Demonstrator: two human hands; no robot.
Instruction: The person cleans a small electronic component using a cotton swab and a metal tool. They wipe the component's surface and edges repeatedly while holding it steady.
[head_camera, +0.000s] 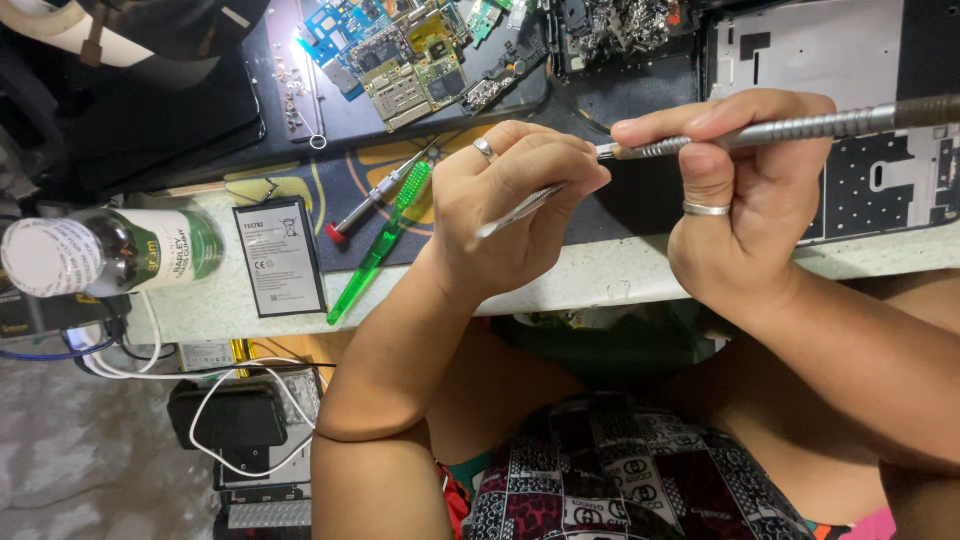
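Cluttered bench edge, left hand (515, 205) fingers pinching tweezers (520, 210), right hand (735, 215) fingers clamped on metal tool (790, 128)

Long ridged grey metal hand tool (790, 128) lies across the right hand (735, 200), tip beside the left hand (510, 205). Left of both: translucent green plastic toothbrush (385, 240), flat black rectangular phone battery (279, 256), then clear white-capped bottle (110, 252). Loose blue-green circuit boards (400, 55) behind, on black tray (340, 120).

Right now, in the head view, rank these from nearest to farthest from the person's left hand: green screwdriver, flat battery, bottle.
1. green screwdriver: just beside the left hand, on its outer side.
2. flat battery: further along the bench edge.
3. bottle: lying at the far end.
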